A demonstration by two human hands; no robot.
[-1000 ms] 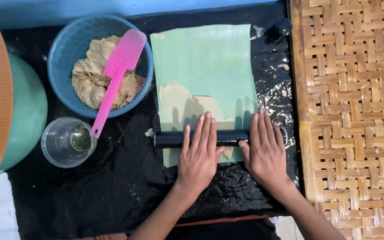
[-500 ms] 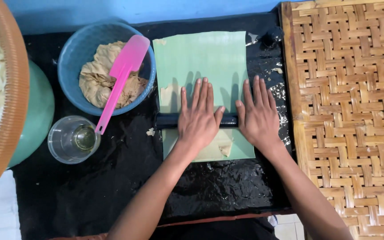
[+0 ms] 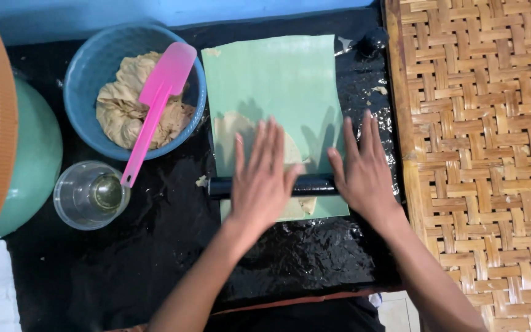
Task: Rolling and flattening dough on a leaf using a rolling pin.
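Both my hands, left hand (image 3: 264, 178) and right hand (image 3: 364, 172), press flat, fingers spread, apart on the black roller (image 3: 228, 186) so it bears evenly on dough (image 3: 232, 132) lying on the green sheet (image 3: 278, 74), mid-bench beside the blue bowl (image 3: 87, 80).

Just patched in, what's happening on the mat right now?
A person has both palms flat on a black rolling pin that lies across a green sheet, the left hand near the middle, the right hand at the right end. Thin tan dough is spread on the sheet beneath the pin. To the left, a blue bowl holds more dough with a pink spatula resting in it, and a clear cup stands below the bowl. All this lies on black plastic.
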